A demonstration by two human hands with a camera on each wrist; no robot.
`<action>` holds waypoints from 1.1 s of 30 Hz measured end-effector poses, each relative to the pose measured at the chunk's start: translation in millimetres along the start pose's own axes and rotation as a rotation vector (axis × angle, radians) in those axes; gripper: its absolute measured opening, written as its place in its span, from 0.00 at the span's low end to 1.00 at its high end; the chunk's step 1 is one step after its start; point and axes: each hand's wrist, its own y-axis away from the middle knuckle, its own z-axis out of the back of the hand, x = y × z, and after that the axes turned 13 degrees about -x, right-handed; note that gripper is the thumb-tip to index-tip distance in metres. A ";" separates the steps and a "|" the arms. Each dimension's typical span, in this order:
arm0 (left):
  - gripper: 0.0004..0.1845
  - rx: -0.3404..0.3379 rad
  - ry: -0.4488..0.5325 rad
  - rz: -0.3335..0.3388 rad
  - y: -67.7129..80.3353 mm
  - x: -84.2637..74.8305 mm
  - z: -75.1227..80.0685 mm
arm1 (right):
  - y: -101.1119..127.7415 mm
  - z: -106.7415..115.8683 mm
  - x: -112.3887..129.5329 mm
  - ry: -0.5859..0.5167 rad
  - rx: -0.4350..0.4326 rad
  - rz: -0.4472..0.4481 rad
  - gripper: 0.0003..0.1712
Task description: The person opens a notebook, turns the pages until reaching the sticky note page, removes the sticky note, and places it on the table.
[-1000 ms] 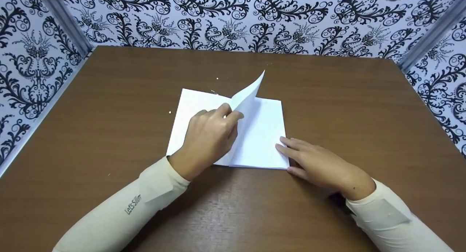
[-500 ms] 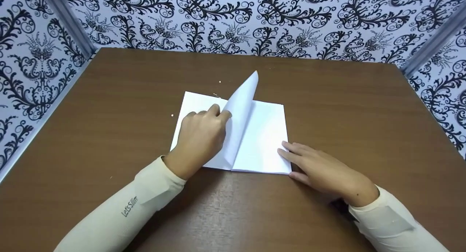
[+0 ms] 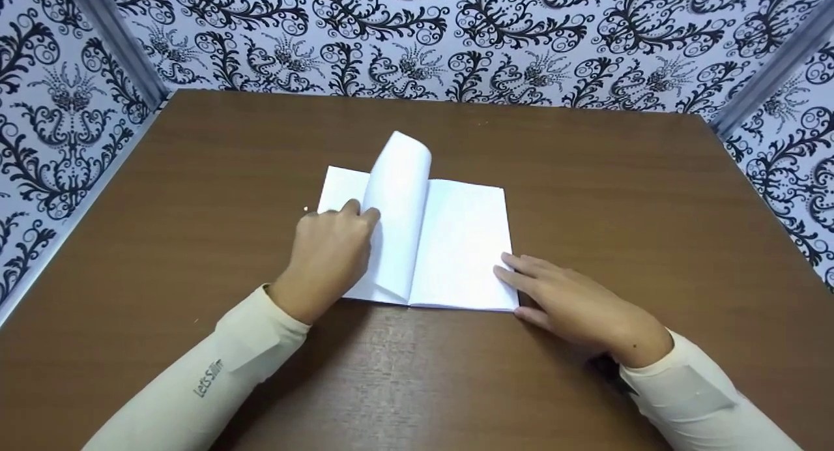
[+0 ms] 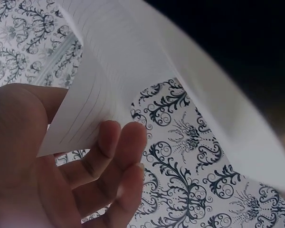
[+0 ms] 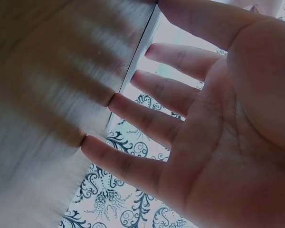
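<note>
A white lined notebook (image 3: 464,249) lies open on the brown table (image 3: 619,177). One page (image 3: 399,190) curls up from the middle and arches over toward the left. My left hand (image 3: 329,252) holds that page at its edge, thumb against it; in the left wrist view the lined page (image 4: 109,71) lies across my curled fingers (image 4: 109,152). My right hand (image 3: 560,294) rests flat on the notebook's near right corner with straight fingers (image 5: 133,114) spread, pressing it down.
Black-and-white patterned walls (image 3: 456,34) close the table in at the back and on both sides. A few small crumbs (image 3: 305,209) lie on the wood left of the notebook.
My left hand has carried the lifted page from upright over toward the left, and the page now curls over. The right hand has stayed on the corner.
</note>
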 end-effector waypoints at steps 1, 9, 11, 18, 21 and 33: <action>0.06 0.010 -0.008 0.001 1.0 1.2 -0.1 | 0.2 -0.2 -0.1 0.000 -0.001 -0.001 0.33; 0.04 0.121 -0.029 0.003 4.4 8.2 2.7 | 1.5 -0.4 0.0 -0.010 0.011 -0.023 0.33; 0.04 0.147 -0.037 0.002 4.8 9.3 4.0 | 0.8 -0.3 -0.2 -0.009 0.009 -0.020 0.33; 0.04 0.267 -0.084 -0.046 6.1 11.7 8.1 | 0.2 -0.3 -1.1 -0.008 0.016 -0.020 0.33; 0.04 0.324 -0.100 -0.066 6.4 12.6 9.2 | 0.2 -0.8 -1.5 -0.009 0.015 -0.015 0.33; 0.05 0.485 -0.107 -0.072 4.6 14.1 10.7 | -1.2 -3.6 -3.1 -0.006 0.015 -0.022 0.34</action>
